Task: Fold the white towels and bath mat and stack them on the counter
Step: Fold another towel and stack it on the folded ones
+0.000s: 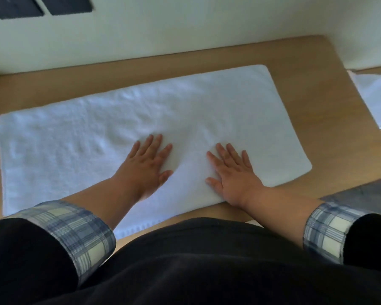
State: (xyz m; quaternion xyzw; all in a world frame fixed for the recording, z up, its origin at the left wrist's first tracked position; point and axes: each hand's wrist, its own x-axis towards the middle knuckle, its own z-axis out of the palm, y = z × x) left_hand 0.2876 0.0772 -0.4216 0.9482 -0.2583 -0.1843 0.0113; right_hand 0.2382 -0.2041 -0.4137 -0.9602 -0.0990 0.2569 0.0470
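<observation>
A white towel [110, 130] lies flat as a long rectangle across the wooden counter [321, 95]. My left hand [146, 166] presses palm-down on the towel just left of its middle, fingers straight and spread. My right hand [231, 172] presses flat on it a little to the right, near the front edge, fingers also straight. Neither hand grips the cloth. My forearms and torso hide part of the towel's front edge.
A pale wall [185, 27] runs along the counter's back edge. More white cloth [376, 100] lies beyond the counter's right edge. A grey floor [361, 194] shows at the lower right. Dark panels [15, 7] sit at the upper left.
</observation>
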